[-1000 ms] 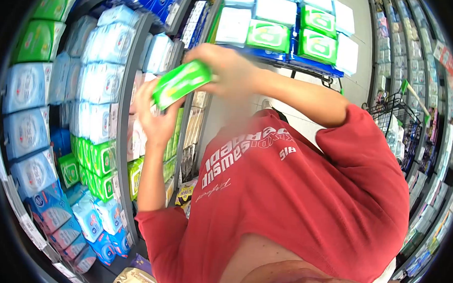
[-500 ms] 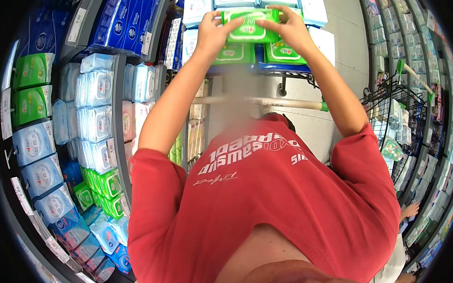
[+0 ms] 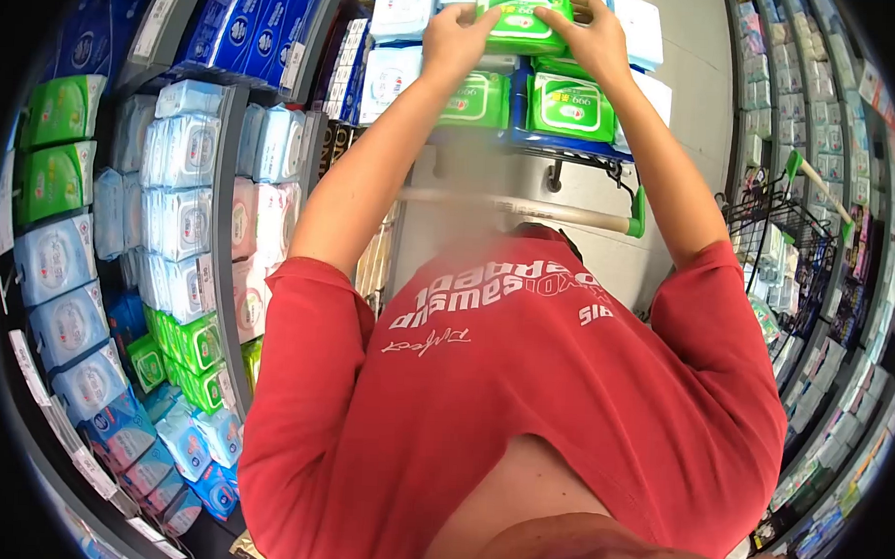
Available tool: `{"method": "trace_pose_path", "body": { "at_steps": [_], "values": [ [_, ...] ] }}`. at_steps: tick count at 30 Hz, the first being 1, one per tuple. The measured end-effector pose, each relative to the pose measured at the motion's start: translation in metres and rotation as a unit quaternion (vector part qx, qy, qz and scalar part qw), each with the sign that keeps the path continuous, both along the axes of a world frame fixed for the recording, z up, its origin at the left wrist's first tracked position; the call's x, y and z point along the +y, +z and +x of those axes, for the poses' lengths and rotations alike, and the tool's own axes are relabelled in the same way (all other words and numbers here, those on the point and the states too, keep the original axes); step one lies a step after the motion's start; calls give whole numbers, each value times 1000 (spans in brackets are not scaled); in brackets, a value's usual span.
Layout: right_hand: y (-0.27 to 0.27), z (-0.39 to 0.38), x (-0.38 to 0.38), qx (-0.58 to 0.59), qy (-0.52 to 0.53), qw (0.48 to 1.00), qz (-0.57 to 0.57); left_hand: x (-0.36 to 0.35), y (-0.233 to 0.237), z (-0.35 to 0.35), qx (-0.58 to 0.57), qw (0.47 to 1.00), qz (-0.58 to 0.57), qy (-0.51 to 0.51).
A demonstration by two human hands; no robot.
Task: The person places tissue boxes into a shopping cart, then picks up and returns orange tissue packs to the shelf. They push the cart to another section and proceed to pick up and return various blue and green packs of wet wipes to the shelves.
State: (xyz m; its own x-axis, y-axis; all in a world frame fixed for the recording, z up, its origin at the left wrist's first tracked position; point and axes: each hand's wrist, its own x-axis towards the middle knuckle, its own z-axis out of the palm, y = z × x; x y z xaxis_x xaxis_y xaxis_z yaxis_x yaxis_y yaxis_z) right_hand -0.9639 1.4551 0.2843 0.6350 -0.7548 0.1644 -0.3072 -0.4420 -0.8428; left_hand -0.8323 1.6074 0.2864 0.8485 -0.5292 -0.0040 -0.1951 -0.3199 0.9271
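A green pack of wet wipes (image 3: pixel 521 24) is held between my two hands above a stacked load of packs. My left hand (image 3: pixel 456 45) grips its left end, thumb on the near face. On the right end, my right hand (image 3: pixel 592 38) closes with its thumb over the top face. Below lie two more green packs, the left green pack (image 3: pixel 478 101) and the right green pack (image 3: pixel 572 106). Around them sit pale blue-white packs (image 3: pixel 403 10). The undersides of my fingers are hidden behind the held pack.
A cart handle (image 3: pixel 558 214) with green ends crosses in front of my body. Shelves of blue-white packs (image 3: pixel 184 152) and green packs (image 3: pixel 57 179) rise on the left. Another black wire cart (image 3: pixel 780 227) stands at right, beside more stocked shelves.
My hands and the green pack have shifted up and slightly right in view. More of the green packs underneath shows. Another person's hand at the right has mostly left the view.
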Motion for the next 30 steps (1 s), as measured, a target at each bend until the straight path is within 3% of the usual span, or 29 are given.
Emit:
{"method": "trace_pose_path", "body": {
  "at_steps": [1,3,6,8,12,16,19,24,26,30],
  "values": [
    [-3,1,1,-1,9,1000,-1,9,4,-2,-4,1000,-13,4],
    [-5,-3,5,-12,-37,988,-148,43,4,-2,-23,998,-53,8],
    [14,3,25,-110,-22,932,-346,121,25,7,-91,991,-99,23],
    [26,9,41,-130,30,926,-352,177,16,19,-122,985,-114,55],
    [46,42,83,-175,171,899,-363,294,36,29,-276,948,-6,156],
    [66,86,158,-170,305,877,-330,388,82,12,-409,870,83,262],
    [75,116,225,-188,433,830,-299,449,107,-1,-485,814,112,299],
    [108,140,352,-215,579,731,-290,557,125,-12,-519,750,211,352],
    [120,151,405,-231,630,691,-271,604,130,-12,-568,669,332,346],
    [128,183,520,-312,678,608,-270,679,135,-4,-479,642,438,408]
  ]
}}
